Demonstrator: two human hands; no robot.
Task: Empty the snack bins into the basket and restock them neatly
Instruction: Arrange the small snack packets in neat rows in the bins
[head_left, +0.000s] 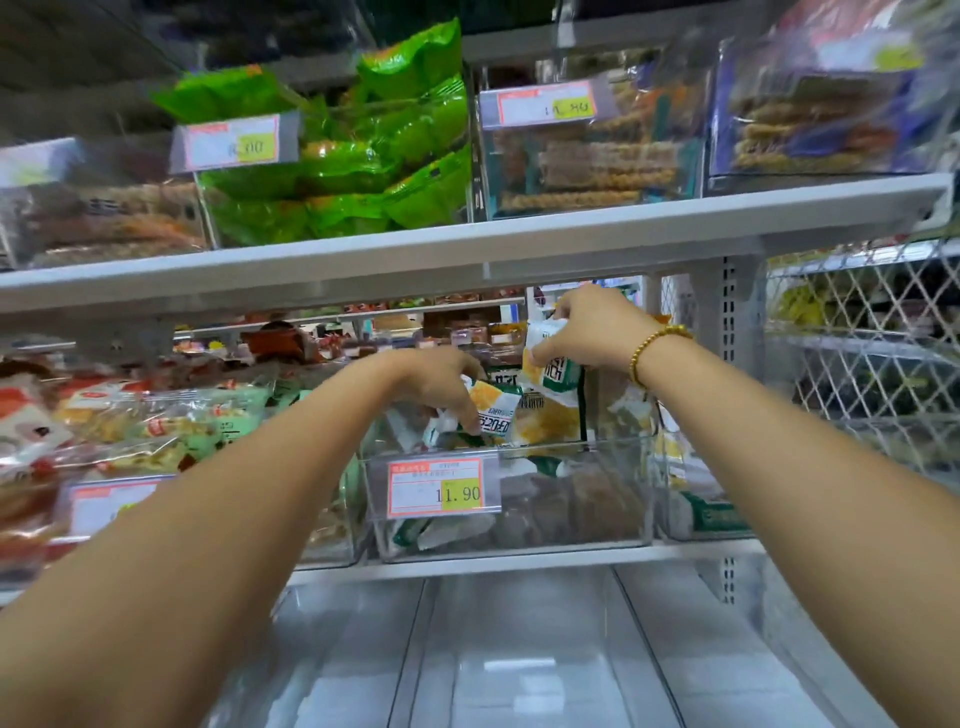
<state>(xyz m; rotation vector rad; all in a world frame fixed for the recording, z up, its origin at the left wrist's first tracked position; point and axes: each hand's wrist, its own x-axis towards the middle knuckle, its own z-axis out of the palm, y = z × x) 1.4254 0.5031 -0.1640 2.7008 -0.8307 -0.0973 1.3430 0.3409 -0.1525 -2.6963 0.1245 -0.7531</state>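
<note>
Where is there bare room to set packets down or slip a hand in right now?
Barest: the clear trays on the bottom shelf, below the 11.90 bin. That bin's front looks only part full, but the left hand and right hand, each gripping a packet, fill its top. Crowded: the heaped bin to the left and the green bags overhead.

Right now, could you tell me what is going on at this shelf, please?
A person reaches into the clear bin tagged 11.90. The left hand grips one snack packet in the bin; the right hand pinches a second packet above it. The bin holds more packets. No basket is in view.
</note>
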